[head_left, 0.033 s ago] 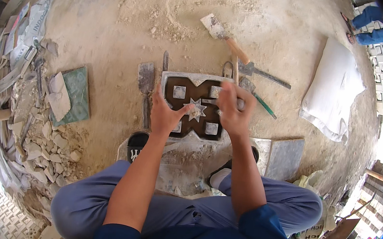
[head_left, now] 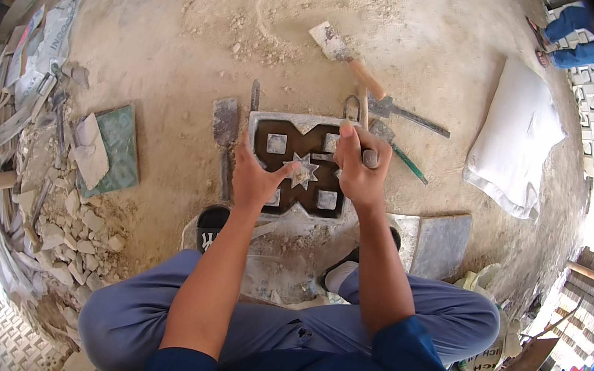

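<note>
Between my feet lies a square metal mould (head_left: 275,118) with dark, deep cut-outs, raised square blocks and an eight-pointed star (head_left: 304,171) in the middle. My left hand (head_left: 256,178) rests over its left side, fingers apart along the edge and thumb stretched toward the star. My right hand (head_left: 363,170) is closed over the right side, gripping a small hand tool (head_left: 369,158) with a rounded handle end. A thin metal blade or bar appears to run from that fist toward the star; its tip's contact is unclear. The fist covers part of the mould's right edge.
Beyond the mould lie a scraper (head_left: 366,77) with a wooden handle, a dark metal tool (head_left: 416,118) and a green-handled tool (head_left: 411,164). A dusty trowel (head_left: 225,121) is at left. A white sack (head_left: 514,138) lies right; rubble (head_left: 75,240) is heaped left.
My right hand has shifted very slightly and appears less blurred. My left hand stays on the mould.
</note>
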`<move>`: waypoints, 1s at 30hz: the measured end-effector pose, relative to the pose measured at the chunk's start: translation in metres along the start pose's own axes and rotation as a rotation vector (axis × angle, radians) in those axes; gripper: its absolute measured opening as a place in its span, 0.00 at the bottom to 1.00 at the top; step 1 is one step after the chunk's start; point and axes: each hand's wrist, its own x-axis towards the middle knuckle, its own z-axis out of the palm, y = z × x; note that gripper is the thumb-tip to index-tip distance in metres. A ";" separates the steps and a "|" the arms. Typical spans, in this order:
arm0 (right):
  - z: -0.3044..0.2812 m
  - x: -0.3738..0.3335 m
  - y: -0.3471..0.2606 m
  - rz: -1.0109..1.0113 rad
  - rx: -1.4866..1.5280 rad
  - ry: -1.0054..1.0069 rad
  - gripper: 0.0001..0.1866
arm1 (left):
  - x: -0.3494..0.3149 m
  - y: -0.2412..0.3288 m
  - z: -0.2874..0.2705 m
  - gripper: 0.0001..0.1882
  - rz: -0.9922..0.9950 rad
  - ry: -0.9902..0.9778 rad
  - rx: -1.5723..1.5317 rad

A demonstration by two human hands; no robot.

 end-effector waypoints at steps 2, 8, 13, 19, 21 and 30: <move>0.007 0.007 -0.004 0.034 -0.014 -0.010 0.23 | 0.003 0.000 -0.003 0.68 -0.010 0.001 0.006; 0.006 0.004 0.003 -0.023 -0.121 0.018 0.23 | 0.004 0.005 0.000 0.68 -0.016 0.013 0.008; 0.004 0.001 0.001 -0.025 -0.040 -0.035 0.23 | 0.003 -0.003 0.004 0.68 -0.004 0.025 0.027; -0.001 -0.016 -0.006 0.021 0.066 0.034 0.22 | 0.002 -0.001 0.003 0.68 -0.004 0.004 0.011; 0.001 -0.012 0.006 0.022 -0.030 -0.033 0.22 | -0.001 -0.002 0.002 0.69 -0.010 -0.004 0.020; -0.020 -0.006 -0.042 -0.306 0.126 -0.017 0.12 | 0.003 0.000 -0.001 0.69 -0.063 -0.025 0.030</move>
